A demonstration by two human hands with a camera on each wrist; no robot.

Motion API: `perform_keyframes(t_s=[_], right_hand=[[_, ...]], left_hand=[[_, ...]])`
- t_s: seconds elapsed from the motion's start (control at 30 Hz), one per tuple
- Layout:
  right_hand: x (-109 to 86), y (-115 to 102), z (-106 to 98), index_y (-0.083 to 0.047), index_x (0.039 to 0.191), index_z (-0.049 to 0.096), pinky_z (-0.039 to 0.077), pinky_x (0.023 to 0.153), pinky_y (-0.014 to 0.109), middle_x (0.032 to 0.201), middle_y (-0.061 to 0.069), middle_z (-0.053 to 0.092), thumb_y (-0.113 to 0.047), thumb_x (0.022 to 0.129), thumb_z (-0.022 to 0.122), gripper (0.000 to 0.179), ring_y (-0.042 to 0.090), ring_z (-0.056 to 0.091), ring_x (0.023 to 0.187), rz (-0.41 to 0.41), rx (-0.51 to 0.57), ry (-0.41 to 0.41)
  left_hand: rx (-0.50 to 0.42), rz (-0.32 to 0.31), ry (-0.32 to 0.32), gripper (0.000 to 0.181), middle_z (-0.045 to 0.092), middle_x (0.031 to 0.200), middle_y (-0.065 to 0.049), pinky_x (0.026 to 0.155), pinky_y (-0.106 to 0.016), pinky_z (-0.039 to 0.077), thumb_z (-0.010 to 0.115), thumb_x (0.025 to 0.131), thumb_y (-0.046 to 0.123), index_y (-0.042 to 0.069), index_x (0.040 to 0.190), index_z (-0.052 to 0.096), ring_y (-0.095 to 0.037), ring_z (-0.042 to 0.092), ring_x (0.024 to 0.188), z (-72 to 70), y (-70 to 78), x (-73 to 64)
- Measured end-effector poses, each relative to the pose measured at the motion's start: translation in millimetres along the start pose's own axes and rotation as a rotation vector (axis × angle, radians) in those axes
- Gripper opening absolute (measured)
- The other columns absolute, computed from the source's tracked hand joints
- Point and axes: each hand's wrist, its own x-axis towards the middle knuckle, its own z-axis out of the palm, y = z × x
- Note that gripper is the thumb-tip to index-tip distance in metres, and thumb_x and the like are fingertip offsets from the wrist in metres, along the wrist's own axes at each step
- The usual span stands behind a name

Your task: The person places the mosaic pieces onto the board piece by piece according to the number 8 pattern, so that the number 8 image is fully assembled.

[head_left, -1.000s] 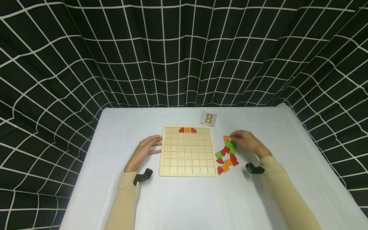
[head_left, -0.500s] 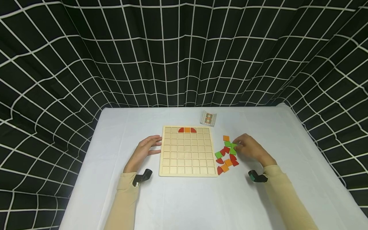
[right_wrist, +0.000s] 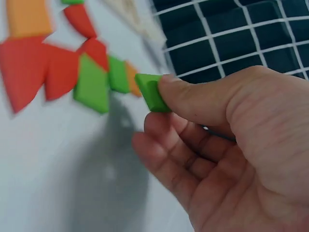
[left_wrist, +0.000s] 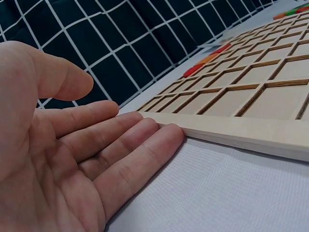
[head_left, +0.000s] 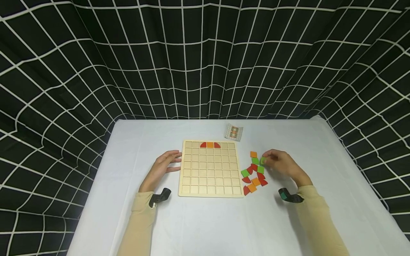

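Observation:
A green square tile [right_wrist: 150, 92] is pinched between the thumb and fingers of my right hand [right_wrist: 217, 121], lifted off the table in the right wrist view. In the head view that right hand [head_left: 282, 163] is at the right side of the loose tiles. My left hand [head_left: 163, 165] lies with extended fingers at the left edge of the wooden grid board [head_left: 208, 170]; the left wrist view shows its fingertips [left_wrist: 171, 135] touching the rim. In the board's far row sit an orange square tile [head_left: 210, 145] and a red quarter-round tile [head_left: 203, 145] on one side, another opposite.
Right of the board lie loose tiles: orange squares [head_left: 252, 187], green squares [head_left: 245, 173] and red quarter-rounds [head_left: 246, 180]. A small paper card [head_left: 234, 132] with a printed coloured pattern is beyond the board's far right corner. The white-covered table [head_left: 205, 224] ends at a dark gridded curtain [head_left: 205, 71].
My right hand has moved from beside the upper orange tile slightly toward me and to the right, and has picked up a green tile. The left hand stays at the board's edge.

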Motion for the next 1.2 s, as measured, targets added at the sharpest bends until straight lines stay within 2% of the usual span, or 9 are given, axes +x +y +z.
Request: perform_keyframes(t_s=[0.07,0.17,0.3,0.53,0.77,0.87,1.13,1.2], right_hand=[[1.0,-3,-1,-0.005,0.127,0.064,0.055,0.083,0.029,0.114,0.016,0.066,-0.017,0.103,0.059,0.027,0.027,0.059,0.096,0.006,0.037,0.017],[3.6,-12,-1,-0.006,0.133,0.062,0.058,0.093,0.042,0.125,0.019,0.065,-0.018,0.105,0.056,0.032,0.030,0.062,0.100,0.002,0.085,0.046],[9.1,-29,2,-0.005,0.132,0.062,0.052,0.109,0.056,0.129,0.021,0.064,-0.020,0.105,0.055,0.032,0.035,0.065,0.106,0.000,0.155,0.077],[23.4,-54,11,-0.004,0.127,0.064,0.054,0.102,0.047,0.124,0.020,0.066,-0.025,0.103,0.057,0.033,0.034,0.062,0.107,-0.025,0.269,0.130],[36.6,-76,21,-0.003,0.126,0.064,0.057,0.102,0.054,0.125,0.019,0.065,-0.023,0.103,0.058,0.032,0.042,0.060,0.112,-0.085,0.380,0.131],[41.6,-83,28,-0.004,0.125,0.066,0.057,0.099,0.053,0.125,0.018,0.066,-0.024,0.102,0.059,0.031,0.041,0.060,0.111,-0.102,0.394,0.141],[53.5,-93,44,-0.003,0.118,0.067,0.061,0.092,0.041,0.130,0.014,0.066,-0.025,0.099,0.066,0.029,0.015,0.061,0.100,-0.148,0.486,0.132],[54.8,-96,46,-0.001,0.118,0.067,0.061,0.090,0.038,0.127,0.015,0.066,-0.023,0.098,0.066,0.029,0.013,0.060,0.098,-0.160,0.495,0.129]], left_hand=[[0.007,-0.001,-0.001,0.042,0.053,0.148,-0.012,0.100,-0.034,0.062,0.044,0.109,0.026,0.006,0.145,0.048,-0.031,0.054,0.134,0.2,-0.3,0.1],[0.013,0.003,-0.003,0.042,0.052,0.149,-0.013,0.100,-0.035,0.062,0.043,0.109,0.026,0.006,0.146,0.047,-0.032,0.054,0.134,0.3,-0.7,0.3],[0.013,0.001,-0.002,0.041,0.053,0.149,-0.012,0.100,-0.035,0.062,0.044,0.109,0.026,0.007,0.145,0.048,-0.031,0.054,0.135,0.4,-0.3,0.5],[0.012,-0.002,-0.001,0.040,0.052,0.149,-0.011,0.100,-0.034,0.061,0.044,0.109,0.023,0.008,0.145,0.048,-0.031,0.054,0.134,0.6,-2.3,2.8],[0.009,0.010,-0.006,0.041,0.051,0.151,-0.012,0.100,-0.035,0.061,0.043,0.109,0.021,0.006,0.146,0.046,-0.032,0.053,0.135,0.1,-4.2,2.8],[0.006,0.010,-0.010,0.041,0.050,0.152,-0.013,0.100,-0.036,0.061,0.042,0.109,0.021,0.006,0.147,0.046,-0.033,0.052,0.136,0.1,-5.3,2.0],[0.007,0.010,0.000,0.040,0.051,0.151,-0.012,0.100,-0.036,0.061,0.043,0.109,0.020,0.006,0.146,0.046,-0.033,0.052,0.136,0.5,-5.3,1.2],[0.017,0.012,0.001,0.040,0.051,0.151,-0.012,0.100,-0.035,0.061,0.044,0.109,0.022,0.006,0.146,0.047,-0.032,0.052,0.136,0.6,-4.8,2.0]])
